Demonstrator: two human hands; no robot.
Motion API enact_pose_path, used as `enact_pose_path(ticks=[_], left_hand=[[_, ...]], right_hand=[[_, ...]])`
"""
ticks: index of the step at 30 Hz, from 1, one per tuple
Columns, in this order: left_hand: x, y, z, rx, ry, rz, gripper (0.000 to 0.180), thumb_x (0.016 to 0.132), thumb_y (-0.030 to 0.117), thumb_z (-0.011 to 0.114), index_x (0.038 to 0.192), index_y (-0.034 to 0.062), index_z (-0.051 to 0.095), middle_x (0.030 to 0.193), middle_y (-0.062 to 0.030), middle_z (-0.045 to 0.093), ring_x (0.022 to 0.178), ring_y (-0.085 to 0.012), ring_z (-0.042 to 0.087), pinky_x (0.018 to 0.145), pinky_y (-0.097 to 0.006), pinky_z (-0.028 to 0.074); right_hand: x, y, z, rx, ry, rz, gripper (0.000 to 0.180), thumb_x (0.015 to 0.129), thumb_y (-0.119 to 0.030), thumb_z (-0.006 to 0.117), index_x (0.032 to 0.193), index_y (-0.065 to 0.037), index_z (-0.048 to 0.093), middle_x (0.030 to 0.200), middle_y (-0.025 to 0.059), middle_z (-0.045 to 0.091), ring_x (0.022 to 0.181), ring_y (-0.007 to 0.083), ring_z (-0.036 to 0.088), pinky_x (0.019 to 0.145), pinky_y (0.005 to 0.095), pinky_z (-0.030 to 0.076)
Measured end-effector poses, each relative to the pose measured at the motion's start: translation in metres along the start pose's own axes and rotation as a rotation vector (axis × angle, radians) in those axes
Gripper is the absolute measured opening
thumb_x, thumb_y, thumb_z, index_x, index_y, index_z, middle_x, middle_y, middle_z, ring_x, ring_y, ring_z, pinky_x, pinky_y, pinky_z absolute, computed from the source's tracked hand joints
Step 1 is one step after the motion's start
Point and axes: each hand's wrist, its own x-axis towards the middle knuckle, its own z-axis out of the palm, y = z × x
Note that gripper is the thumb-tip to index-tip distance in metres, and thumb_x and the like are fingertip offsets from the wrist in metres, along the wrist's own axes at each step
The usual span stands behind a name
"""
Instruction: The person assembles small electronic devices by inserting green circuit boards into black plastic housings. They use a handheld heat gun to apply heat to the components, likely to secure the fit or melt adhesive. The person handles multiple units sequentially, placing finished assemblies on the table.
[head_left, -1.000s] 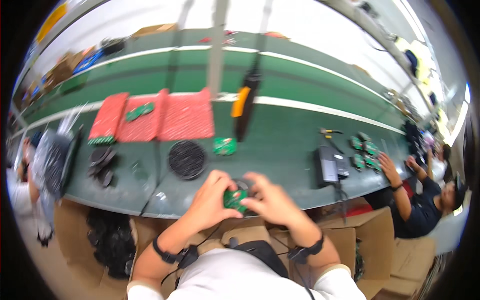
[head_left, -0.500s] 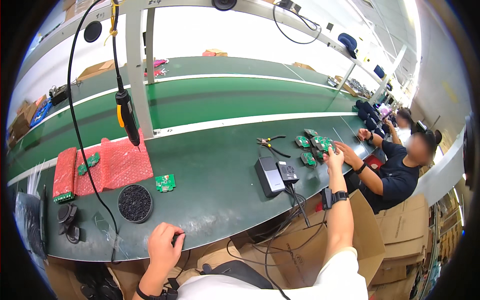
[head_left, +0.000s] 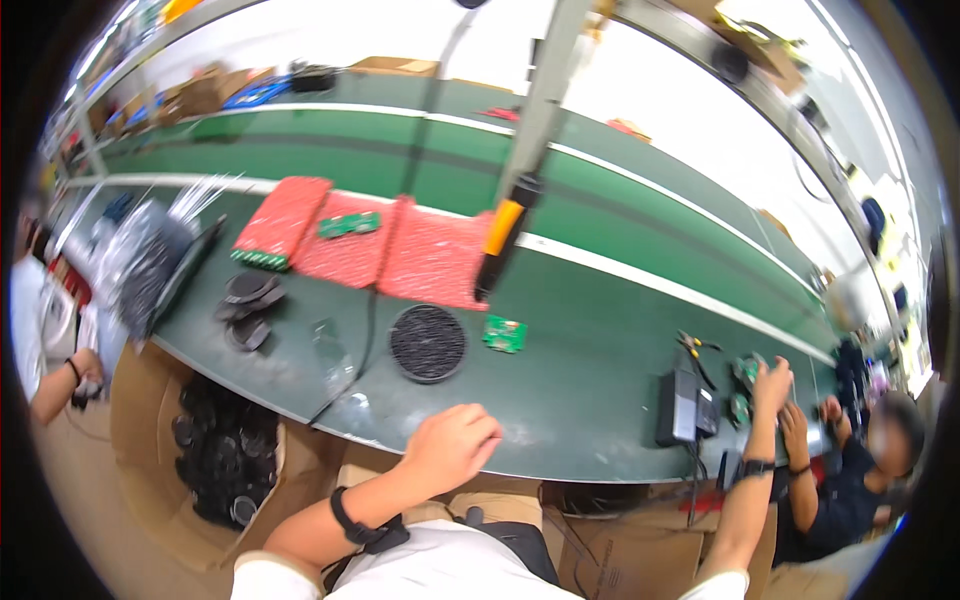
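My left hand (head_left: 452,448) is closed, fingers curled inward, above the bench's front edge. Anything inside that hand is hidden. Far to the right, my right hand (head_left: 772,385) is beside a cluster of green circuit boards in dark housings (head_left: 742,374). Its fingers are smeared, so I cannot tell whether it grips a board. A co-worker's hand (head_left: 794,432) is close to it. A loose green circuit board (head_left: 505,334) lies beside a round dish of small black parts (head_left: 428,343). An electric screwdriver (head_left: 508,235), orange and black, hangs above them.
Another board (head_left: 349,224) rests on red bubble wrap (head_left: 436,254). Black curved parts (head_left: 247,308) sit to the left. Pliers (head_left: 697,352) and a grey-black box (head_left: 678,408) stand right. Below left, a carton (head_left: 140,440) holds black parts. A metal post (head_left: 543,100) rises behind.
My view has swung left, shifting the bench rightward in the picture. The black piece seen at my left hand no longer shows. My right hand remains by the board cluster.
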Motion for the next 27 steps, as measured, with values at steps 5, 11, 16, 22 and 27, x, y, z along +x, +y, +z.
enact_pose_path(ticks=[5, 11, 16, 22, 27], left_hand=[[-0.006, -0.008, 0.004, -0.100, 0.047, 0.028, 0.006, 0.088, 0.010, 0.075, 0.091, 0.0068, 0.070, 0.090, -0.0102, 0.066, 0.084, -0.0312, 0.067, 0.073, -0.042, 0.055], [-0.007, -0.018, -0.068, -0.238, 0.486, -0.209, 0.008, 0.086, -0.001, 0.075, 0.092, 0.0033, 0.070, 0.086, -0.0109, 0.066, 0.074, -0.0262, 0.065, 0.068, -0.036, 0.053], [-0.021, -0.121, -0.196, 0.687, 0.743, -0.436, 0.031, 0.084, 0.014, 0.082, 0.112, 0.0092, 0.072, 0.117, -0.0138, 0.069, 0.114, -0.0344, 0.062, 0.098, -0.047, 0.049], [-0.031, -0.187, -0.253, 0.558, 0.482, -0.881, 0.060, 0.074, 0.038, 0.092, 0.124, 0.0085, 0.075, 0.136, -0.0179, 0.068, 0.130, -0.0357, 0.060, 0.110, -0.046, 0.047], [-0.048, -0.145, -0.233, 0.625, 0.756, -0.391, 0.056, 0.070, 0.027, 0.094, 0.118, 0.0043, 0.075, 0.132, -0.0161, 0.070, 0.125, -0.0338, 0.064, 0.106, -0.043, 0.051]], right_hand=[[-0.089, -0.196, -0.108, 0.884, -0.520, -0.174, 0.038, 0.094, -0.009, 0.074, 0.130, -0.004, 0.064, 0.102, 0.0117, 0.069, 0.083, 0.0203, 0.065, 0.071, 0.0328, 0.054], [-0.203, -0.320, -0.095, 0.779, -0.789, -0.724, 0.053, 0.085, 0.002, 0.077, 0.135, -0.005, 0.062, 0.120, 0.0131, 0.069, 0.090, 0.0217, 0.071, 0.070, 0.0308, 0.058], [-0.231, -0.371, -0.072, 0.878, -0.456, -1.068, 0.054, 0.078, -0.008, 0.087, 0.128, -0.008, 0.065, 0.131, 0.0136, 0.066, 0.120, 0.0360, 0.063, 0.104, 0.0458, 0.050], [-0.237, -0.368, -0.086, 0.775, -0.666, -0.660, 0.048, 0.072, -0.008, 0.089, 0.115, -0.006, 0.068, 0.114, 0.0135, 0.067, 0.107, 0.0351, 0.066, 0.093, 0.0417, 0.054], [-0.236, -0.305, -0.121, 0.736, -0.637, -0.594, 0.049, 0.070, -0.005, 0.088, 0.115, -0.007, 0.068, 0.116, 0.0109, 0.068, 0.105, 0.0313, 0.067, 0.085, 0.0404, 0.056]])
